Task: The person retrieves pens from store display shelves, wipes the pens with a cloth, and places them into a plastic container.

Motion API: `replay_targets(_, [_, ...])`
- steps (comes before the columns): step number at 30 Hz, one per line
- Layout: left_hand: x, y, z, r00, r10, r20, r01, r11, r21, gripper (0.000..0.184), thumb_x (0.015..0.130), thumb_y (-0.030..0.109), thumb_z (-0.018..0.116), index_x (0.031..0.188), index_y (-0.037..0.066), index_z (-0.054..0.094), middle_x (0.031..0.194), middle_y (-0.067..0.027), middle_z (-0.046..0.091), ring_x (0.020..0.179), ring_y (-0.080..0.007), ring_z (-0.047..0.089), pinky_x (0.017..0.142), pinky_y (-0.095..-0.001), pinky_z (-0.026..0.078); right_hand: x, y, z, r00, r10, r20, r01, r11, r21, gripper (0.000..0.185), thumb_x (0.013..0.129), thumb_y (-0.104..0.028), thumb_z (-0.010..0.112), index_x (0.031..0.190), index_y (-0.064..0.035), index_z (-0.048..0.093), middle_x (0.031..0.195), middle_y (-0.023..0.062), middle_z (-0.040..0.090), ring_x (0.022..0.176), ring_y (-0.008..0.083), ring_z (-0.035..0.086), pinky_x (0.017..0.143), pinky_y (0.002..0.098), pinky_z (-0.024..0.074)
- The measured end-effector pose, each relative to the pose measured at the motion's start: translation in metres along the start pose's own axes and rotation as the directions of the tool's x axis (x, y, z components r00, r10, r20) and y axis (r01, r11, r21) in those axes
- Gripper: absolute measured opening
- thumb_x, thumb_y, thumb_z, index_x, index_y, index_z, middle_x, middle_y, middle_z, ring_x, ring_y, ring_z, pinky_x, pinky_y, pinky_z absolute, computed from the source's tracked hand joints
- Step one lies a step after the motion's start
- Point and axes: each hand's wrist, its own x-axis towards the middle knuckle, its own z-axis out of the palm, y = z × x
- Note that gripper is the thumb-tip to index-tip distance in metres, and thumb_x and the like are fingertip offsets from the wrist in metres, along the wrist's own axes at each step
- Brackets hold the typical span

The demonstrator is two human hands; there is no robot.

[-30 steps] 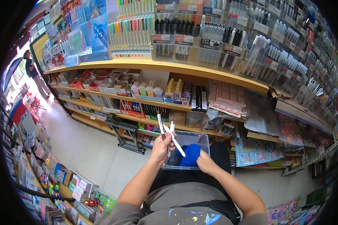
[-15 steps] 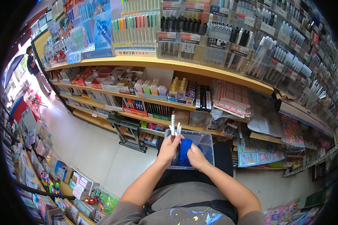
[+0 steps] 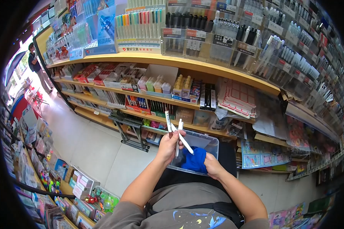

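White pen (image 3: 186, 144), clasped with other pens (image 3: 168, 121) in the left hand (image 3: 169, 145), the nearer one, slants down toward the right hand (image 3: 213, 166), held apart and clutching blue cloth (image 3: 195, 162), tip contact with which I cannot tell.

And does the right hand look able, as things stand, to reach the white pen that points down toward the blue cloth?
Probably yes: the right hand is near the white pen, and only the blue cloth, which it holds, appears between them.
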Motion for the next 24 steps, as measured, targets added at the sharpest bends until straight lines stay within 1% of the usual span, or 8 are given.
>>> replay_targets(5, [-0.002, 0.000, 0.004, 1.000, -0.019, 0.004, 0.018, 1.000, 0.023, 0.027, 0.092, 0.025, 0.043, 0.095, 0.000, 0.055, 0.081, -0.0033, 0.052, 0.064, -0.0092, 0.048, 0.054, -0.0224, 0.042, 0.002, -0.014, 0.004, 0.991, 0.019, -0.133, -0.008, 0.997, 0.080, 0.022, 0.091, -0.019, 0.042, 0.103, -0.0046, 0.054, 0.090, 0.0024, 0.057, 0.080, 0.0099, 0.054, 0.075, 0.0250, 0.0446])
replay_targets(8, [-0.003, -0.002, 0.007, 0.999, -0.037, 0.012, 0.036, 0.996, 0.080, 0.027, 0.092, 0.027, 0.044, 0.094, 0.002, 0.055, 0.077, -0.0014, 0.052, 0.062, -0.0083, 0.047, 0.054, -0.0215, 0.040, 0.017, -0.021, 0.016, 0.993, -0.014, -0.120, 0.002, 0.995, -0.099, 0.021, 0.091, -0.018, 0.042, 0.103, -0.0061, 0.054, 0.088, 0.0023, 0.057, 0.078, 0.0098, 0.054, 0.071, 0.0243, 0.0445])
replay_targets(10, [-0.006, -0.002, 0.012, 0.998, -0.057, 0.022, 0.053, 0.986, 0.157, 0.026, 0.092, 0.027, 0.044, 0.092, 0.004, 0.055, 0.073, 0.0002, 0.051, 0.060, -0.0074, 0.047, 0.053, -0.0207, 0.039, 0.035, -0.012, 0.028, 0.966, -0.258, -0.014, 0.245, 0.934, -0.261, 0.022, 0.091, -0.020, 0.043, 0.100, -0.0040, 0.054, 0.088, 0.0031, 0.058, 0.077, 0.0117, 0.054, 0.070, 0.0250, 0.0438])
replay_targets(12, [-0.004, -0.005, 0.009, 0.999, -0.016, 0.028, 0.011, 0.983, 0.185, 0.025, 0.091, 0.028, 0.046, 0.088, 0.005, 0.055, 0.068, 0.0020, 0.049, 0.057, -0.0063, 0.045, 0.052, -0.0202, 0.038, 0.042, -0.009, 0.033, 0.945, -0.321, -0.059, 0.254, 0.838, -0.483, 0.022, 0.091, -0.018, 0.041, 0.100, -0.0012, 0.053, 0.084, 0.0054, 0.058, 0.076, 0.0136, 0.055, 0.070, 0.0260, 0.0433])
replay_targets(16, [-0.001, -0.004, 0.000, 0.999, -0.004, -0.054, 0.010, 0.992, 0.124, 0.024, 0.091, 0.027, 0.046, 0.086, 0.004, 0.054, 0.072, -0.0001, 0.049, 0.058, -0.0075, 0.043, 0.050, -0.0211, 0.038, 0.037, -0.007, 0.027, 0.931, -0.361, 0.053, 0.303, 0.684, -0.663, 0.022, 0.088, -0.012, 0.037, 0.100, 0.0018, 0.051, 0.079, 0.0100, 0.058, 0.073, 0.0172, 0.055, 0.071, 0.0288, 0.0436])
replay_targets(19, [0.007, -0.002, -0.005, 0.994, 0.041, -0.096, -0.042, 0.999, -0.008, 0.023, 0.091, 0.024, 0.047, 0.087, 0.002, 0.052, 0.077, -0.0030, 0.049, 0.059, -0.0085, 0.042, 0.051, -0.0221, 0.039, 0.019, -0.013, 0.015, 0.983, -0.185, 0.010, 0.105, 0.507, -0.855, 0.022, 0.084, -0.013, 0.040, 0.093, 0.0031, 0.051, 0.080, 0.0196, 0.059, 0.075, 0.0327, 0.057, 0.072, 0.0375, 0.0432])
replay_targets(22, [0.009, 0.009, -0.009, 0.991, 0.098, -0.089, -0.107, 0.989, -0.103, 0.021, 0.091, 0.022, 0.045, 0.086, 0.002, 0.050, 0.079, -0.0049, 0.049, 0.061, -0.0092, 0.042, 0.051, -0.0232, 0.040, 0.008, 0.008, -0.009, 0.936, -0.346, 0.069, 0.283, 0.620, -0.731, 0.018, 0.082, -0.011, 0.041, 0.089, 0.0039, 0.049, 0.074, 0.0190, 0.055, 0.071, 0.0305, 0.055, 0.070, 0.0358, 0.0431])
replay_targets(24, [0.004, 0.005, -0.001, 0.998, 0.035, -0.047, -0.038, 0.997, -0.064, 0.024, 0.091, 0.024, 0.045, 0.090, 0.001, 0.052, 0.083, -0.0062, 0.050, 0.062, -0.0102, 0.043, 0.053, -0.0239, 0.040, 0.004, 0.003, -0.010, 0.960, -0.275, -0.048, 0.197, 0.788, -0.583, 0.013, 0.083, -0.007, 0.041, 0.085, 0.0015, 0.051, 0.075, 0.0087, 0.055, 0.070, 0.0182, 0.051, 0.067, 0.0280, 0.0417])
